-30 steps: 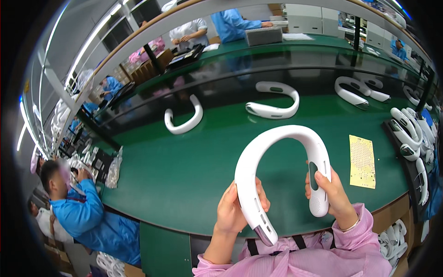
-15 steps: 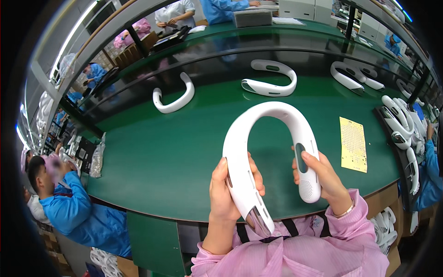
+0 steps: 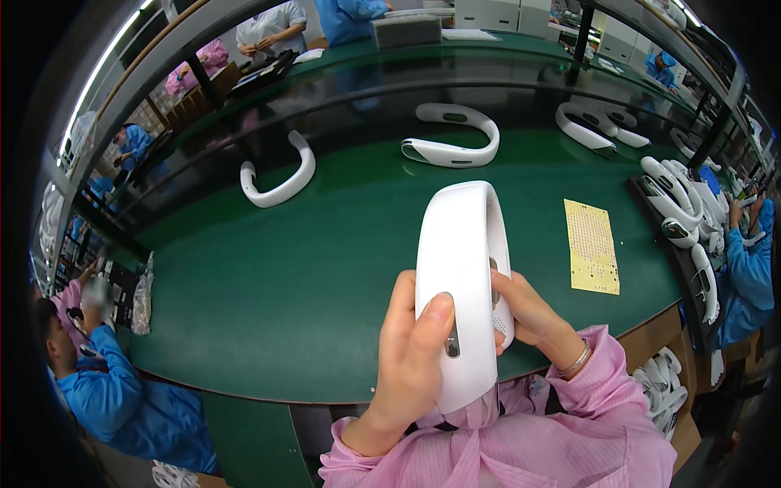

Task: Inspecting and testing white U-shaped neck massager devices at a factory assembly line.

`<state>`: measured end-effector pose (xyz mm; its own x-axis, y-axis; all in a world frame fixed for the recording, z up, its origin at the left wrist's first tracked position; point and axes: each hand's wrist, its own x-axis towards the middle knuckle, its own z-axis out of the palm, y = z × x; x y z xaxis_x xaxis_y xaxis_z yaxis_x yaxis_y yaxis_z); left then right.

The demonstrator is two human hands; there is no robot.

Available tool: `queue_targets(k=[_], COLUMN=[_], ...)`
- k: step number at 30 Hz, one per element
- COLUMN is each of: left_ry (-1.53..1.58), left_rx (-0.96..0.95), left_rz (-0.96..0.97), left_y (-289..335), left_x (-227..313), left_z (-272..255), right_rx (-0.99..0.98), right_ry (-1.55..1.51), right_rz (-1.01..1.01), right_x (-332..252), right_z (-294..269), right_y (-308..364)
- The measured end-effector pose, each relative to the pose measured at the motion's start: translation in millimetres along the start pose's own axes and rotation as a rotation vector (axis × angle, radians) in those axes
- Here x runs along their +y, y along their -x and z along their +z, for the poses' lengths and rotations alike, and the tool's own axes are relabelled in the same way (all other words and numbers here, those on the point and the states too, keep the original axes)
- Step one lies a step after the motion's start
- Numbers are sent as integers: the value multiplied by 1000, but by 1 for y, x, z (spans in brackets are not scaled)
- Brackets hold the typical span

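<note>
A white U-shaped neck fan [image 3: 457, 236] is between my hands above the green bench, turned so that one arm's outer side faces me. My left hand [image 3: 407, 350] is wrapped round that near arm, its thumb just above a small dark button panel [image 3: 452, 343]. My right hand [image 3: 541, 317] grips the other arm, thumb by a dark oval opening; the neck fan partly hides those fingers. Beyond it lie another neck fan [image 3: 455, 155] and, farther left, a neck fan on its side [image 3: 283, 193]. To the right is a yellow sheet covered in small marks [image 3: 592, 248].
More neck fans [image 3: 587, 137] lie at the back right. A dark tray [image 3: 651, 213] at the right edge carries several. Below it, a cardboard box [image 3: 687, 439] contains white fans. Co-workers in blue sit at left [image 3: 110, 390] and right [image 3: 748, 276]. A clear bag [image 3: 143, 301] lies at the left end.
The neck fan has been turned from showing its open U to showing one arm's outer side. My left thumb has come round by the button panel. The whole view has shifted slightly.
</note>
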<state>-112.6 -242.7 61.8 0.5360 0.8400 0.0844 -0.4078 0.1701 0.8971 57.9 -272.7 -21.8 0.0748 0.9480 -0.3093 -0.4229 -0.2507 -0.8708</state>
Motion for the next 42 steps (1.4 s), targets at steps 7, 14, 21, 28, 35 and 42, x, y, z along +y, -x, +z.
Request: queue_targets(k=[7, 14, 21, 28, 35, 42], left_ry=[-18, -30, -56, 303, 498, 440], left_rx=[-18, -88, -7, 329, -174, -27], left_rz=[-2, 12, 354, -17, -152, -155], left_y=[4, 17, 1, -33, -37, -30], left_x=[-2, -7, -48, -89, -130, -101], left_z=[-2, -11, -54, -63, -72, -46], right_rx=[19, 67, 326, -235, -357, -183], right_ry=[-27, -8, 463, 915, 776, 906], right_rz=[-33, -261, -549, -603, -550, -642], right_x=[0, 2, -25, -80, -86, -88], right_z=[3, -2, -12, 28, 56, 53], right_y=[1, 1, 29, 79, 71, 59])
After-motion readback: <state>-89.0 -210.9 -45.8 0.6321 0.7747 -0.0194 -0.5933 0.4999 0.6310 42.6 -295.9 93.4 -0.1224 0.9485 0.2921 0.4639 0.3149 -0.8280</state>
